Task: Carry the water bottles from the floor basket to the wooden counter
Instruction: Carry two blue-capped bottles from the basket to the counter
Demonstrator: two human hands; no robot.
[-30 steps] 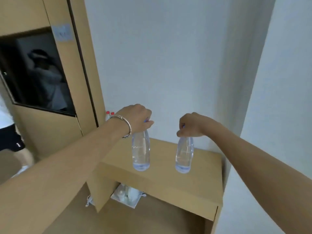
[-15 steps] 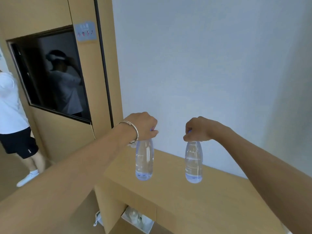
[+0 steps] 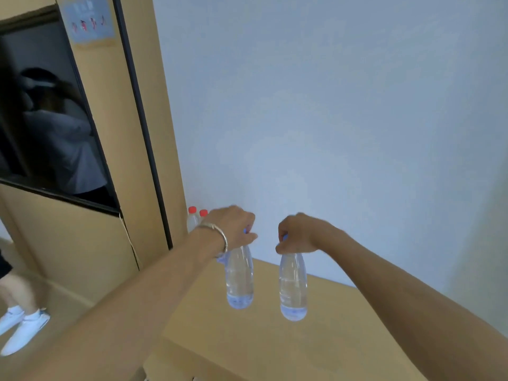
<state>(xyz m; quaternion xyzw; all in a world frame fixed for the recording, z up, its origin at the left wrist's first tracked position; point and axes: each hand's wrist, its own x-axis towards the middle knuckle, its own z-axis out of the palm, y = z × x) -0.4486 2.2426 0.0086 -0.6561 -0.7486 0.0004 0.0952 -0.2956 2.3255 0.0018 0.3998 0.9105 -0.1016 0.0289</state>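
Pinching bottles [image 3: 239, 279] by the tops, my left hand [image 3: 233, 229] and right hand [image 3: 298, 233] dangled them upright, ready for the counter [image 3: 343, 339].

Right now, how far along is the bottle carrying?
Seemingly done: two red-capped bottles by the wall. In hand: the left hand grips the left bottle by its cap, the right hand the right bottle, above the wooden counter. Left: setting both down; basket out of view.

Plain furnished room: wooden counter [image 3: 343, 325], tall wood-panelled cabinet [image 3: 82, 257], white wall [image 3: 330, 105].
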